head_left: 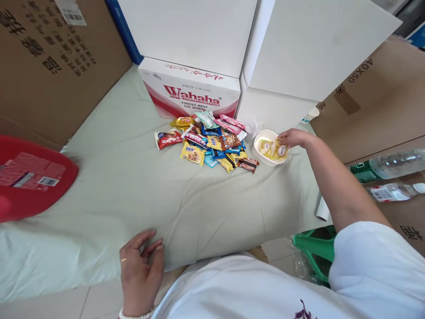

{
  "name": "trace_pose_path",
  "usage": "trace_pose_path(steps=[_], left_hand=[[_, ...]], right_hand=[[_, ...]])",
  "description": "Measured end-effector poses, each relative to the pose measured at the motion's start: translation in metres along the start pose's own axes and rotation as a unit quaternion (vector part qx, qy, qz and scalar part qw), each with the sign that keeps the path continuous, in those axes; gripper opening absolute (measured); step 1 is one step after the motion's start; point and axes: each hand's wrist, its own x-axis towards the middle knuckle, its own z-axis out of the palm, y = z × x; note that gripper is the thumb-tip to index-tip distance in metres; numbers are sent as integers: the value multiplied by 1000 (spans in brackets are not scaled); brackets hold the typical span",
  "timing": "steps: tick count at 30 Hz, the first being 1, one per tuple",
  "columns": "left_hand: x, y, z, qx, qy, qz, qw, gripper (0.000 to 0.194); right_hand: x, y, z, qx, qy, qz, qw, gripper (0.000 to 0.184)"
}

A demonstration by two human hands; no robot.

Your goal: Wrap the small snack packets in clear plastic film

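Cloth-draped tabletop (212,199). Yellow packet (281,149) pinched by right hand (295,138) at bowl (272,163), right of snack pile (215,142). Left hand (142,268) loosely open, near left.

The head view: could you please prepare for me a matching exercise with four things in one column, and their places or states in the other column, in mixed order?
Column one
1. right hand
2. left hand
3. white bowl
4. Wahaha box

Column two
A. beside the snack pile, with yellow packets inside
B. at the near edge of the pale cloth, holding nothing
C. behind the snacks, with red lettering on its front
D. reaching over a rim, fingers touching a packet

Right pairs: 1-D, 2-B, 3-A, 4-C.
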Motion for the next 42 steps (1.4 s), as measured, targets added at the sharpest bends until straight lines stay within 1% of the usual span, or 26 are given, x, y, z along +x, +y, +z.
trace_pose_path(steps=[1, 2, 3, 5, 8, 10, 12, 14, 17, 18, 19, 20, 22, 23, 25, 27, 29, 30, 32, 33, 34, 36, 38, 39, 40, 42], left_hand=[[-2, 0, 1, 19, -1, 13, 1000, 44], [-3, 0, 3, 36, -2, 25, 999, 41], [-4, 0, 5, 53, 1, 37, 998, 39], [-5, -1, 9, 83, 16, 70, 994, 33], [-8, -7, 15, 117, 45, 129, 984, 24], [-10, -12, 17, 130, 64, 158, 977, 20], [-11, -14, 18, 139, 80, 181, 970, 19], [-10, -15, 17, 147, 82, 204, 964, 20], [-9, -13, 15, 158, 72, 238, 956, 20], [-9, -12, 14, 162, 71, 246, 953, 20], [-9, -12, 14, 166, 71, 252, 951, 20], [-8, -12, 14, 169, 72, 257, 949, 21], [-8, -12, 15, 174, 72, 266, 945, 21], [-8, -12, 15, 175, 72, 270, 944, 22], [-8, -12, 16, 174, 74, 274, 943, 22], [-9, -12, 16, 172, 72, 275, 943, 23], [-9, -11, 15, 162, 66, 274, 946, 23], [-10, -11, 14, 153, 62, 270, 948, 22], [-10, -10, 11, 129, 56, 248, 958, 19], [-9, -8, 9, 115, 52, 227, 966, 17], [-8, -6, 7, 99, 46, 202, 973, 15], [-5, 1, 4, 56, 20, 149, 987, 12], [-1, 16, 6, -4, -34, 104, 994, 9], [2, 26, 9, -40, -72, 83, 993, 9], [4, 37, 16, -79, -116, 58, 988, 11], [8, 60, 34, -171, -197, -22, 965, 21]], right_hand=[[9, -7, 5, -43, -27, -5, 999, 24], [15, -13, 13, -90, -31, -17, 995, 23], [18, -19, 22, -134, -20, -32, 990, 24], [18, -25, 42, -196, 24, -60, 979, 30], [7, -22, 65, -239, 89, -76, 964, 43], [-1, -18, 73, -282, 135, -88, 946, 47], [-6, -20, 75, -310, 178, -106, 928, 44], [-6, -29, 72, -284, 223, -103, 927, 41], [0, -52, 61, -181, 299, -71, 934, 43], [2, -61, 58, -161, 316, -84, 931, 44], [5, -71, 55, -157, 321, -115, 927, 43], [7, -79, 53, -171, 313, -159, 921, 41], [12, -95, 54, -232, 264, -234, 906, 36], [15, -101, 56, -267, 235, -248, 901, 34], [22, -110, 62, -316, 193, -234, 899, 32], [28, -113, 67, -320, 191, -196, 907, 31], [31, -111, 68, -267, 215, -159, 926, 26], [30, -108, 67, -214, 230, -143, 938, 22], [21, -99, 64, -53, 257, -126, 957, 18], [13, -95, 63, 47, 260, -127, 956, 19], [2, -90, 63, 148, 255, -134, 946, 20], [-28, -81, 71, 320, 220, -157, 908, 24], [-65, -78, 91, 420, 169, -176, 874, 24], [-86, -79, 106, 441, 147, -181, 867, 24], [-106, -82, 124, 442, 130, -183, 868, 23], [-146, -91, 162, 404, 108, -196, 887, 19]])
